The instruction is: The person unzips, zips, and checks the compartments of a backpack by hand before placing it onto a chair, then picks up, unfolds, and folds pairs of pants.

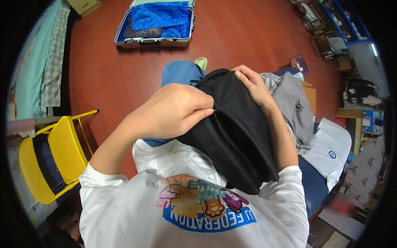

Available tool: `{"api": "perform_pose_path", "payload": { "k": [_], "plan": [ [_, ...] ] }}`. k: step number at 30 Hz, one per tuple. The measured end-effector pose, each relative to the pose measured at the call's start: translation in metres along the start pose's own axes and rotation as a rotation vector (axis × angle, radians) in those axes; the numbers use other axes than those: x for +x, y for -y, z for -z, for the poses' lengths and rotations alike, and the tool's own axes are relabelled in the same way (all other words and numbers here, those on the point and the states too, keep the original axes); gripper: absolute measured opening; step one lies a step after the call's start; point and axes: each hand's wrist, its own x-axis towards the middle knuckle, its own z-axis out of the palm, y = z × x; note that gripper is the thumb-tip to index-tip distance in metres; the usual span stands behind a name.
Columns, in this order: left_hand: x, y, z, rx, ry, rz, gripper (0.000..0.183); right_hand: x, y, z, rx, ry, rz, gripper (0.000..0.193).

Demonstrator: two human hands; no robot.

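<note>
A black fabric bag rests on my lap, leaning against my shirt. Its zipper is partly undone, and a long dark gap runs down toward me; what lies inside is too dark to make out. My left hand pinches the zipper at the upper end of this gap, with the pull hidden by the fingers. At the bag's far right edge my right hand grips the fabric, thumb on top and fingers bent over the side.
Grey clothing and a folded white shirt lie on a dark blue seat at my right. An open suitcase with blue lining stands on the red-brown floor ahead. A yellow folding chair is at my left.
</note>
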Motion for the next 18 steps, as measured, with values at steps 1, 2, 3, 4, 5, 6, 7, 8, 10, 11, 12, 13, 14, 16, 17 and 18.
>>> {"api": "perform_pose_path", "payload": {
  "k": [1,2,3,4,5,6,7,8,10,11,12,13,14,16,17,18],
  "plan": [
    [-0.001,-0.002,-0.002,0.001,-0.006,0.001,0.017,0.001,0.001,-0.001,-0.003,0.004,0.003,0.024],
    [-0.001,-0.003,-0.006,-0.113,-0.002,0.066,0.018,0.003,0.001,-0.002,-0.02,0.002,-0.013,0.024],
    [-0.002,-0.002,-0.01,-0.228,0.003,0.13,0.019,0.004,0.002,-0.002,-0.037,-0.001,-0.03,0.024],
    [-0.003,0.0,-0.015,-0.304,-0.028,0.182,0.023,0.004,0.003,-0.001,-0.041,-0.002,-0.031,0.024],
    [-0.004,0.001,-0.017,-0.306,-0.027,0.177,0.023,0.003,0.004,0.001,-0.038,0.001,-0.053,0.023],
    [-0.004,0.0,-0.018,-0.362,-0.065,0.219,0.025,0.001,0.006,0.003,-0.035,0.002,-0.077,0.023],
    [-0.004,0.0,-0.019,-0.419,-0.102,0.266,0.027,-0.003,0.012,0.002,-0.035,-0.001,-0.081,0.023],
    [-0.006,0.001,-0.02,-0.419,-0.103,0.269,0.027,-0.006,0.024,0.0,-0.074,-0.104,-0.039,0.021],
    [-0.009,0.006,-0.022,-0.49,-0.135,0.292,0.029,-0.019,0.062,-0.003,-0.111,-0.286,0.019,0.017],
    [-0.01,0.008,-0.022,-0.487,-0.136,0.297,0.029,-0.028,0.082,-0.004,-0.107,-0.283,0.02,0.017],
    [-0.014,0.013,-0.024,-0.499,-0.145,0.311,0.028,-0.037,0.099,-0.009,-0.069,-0.283,0.013,0.017],
    [-0.013,0.015,-0.023,-0.513,-0.144,0.325,0.027,-0.047,0.116,-0.01,-0.03,-0.29,0.0,0.016],
    [-0.014,0.014,-0.023,-0.511,-0.14,0.328,0.027,-0.056,0.129,-0.014,-0.089,-0.23,0.051,0.015],
    [-0.015,0.008,-0.025,-0.397,-0.186,0.322,0.028,-0.068,0.147,-0.032,-0.237,-0.097,0.164,0.016],
    [-0.014,0.004,-0.027,-0.281,-0.249,0.253,0.027,-0.071,0.154,-0.043,-0.327,-0.027,0.224,0.019],
    [-0.014,0.0,-0.029,-0.224,-0.262,0.202,0.025,-0.071,0.157,-0.052,-0.477,0.0,0.279,0.021]
  ]
}}
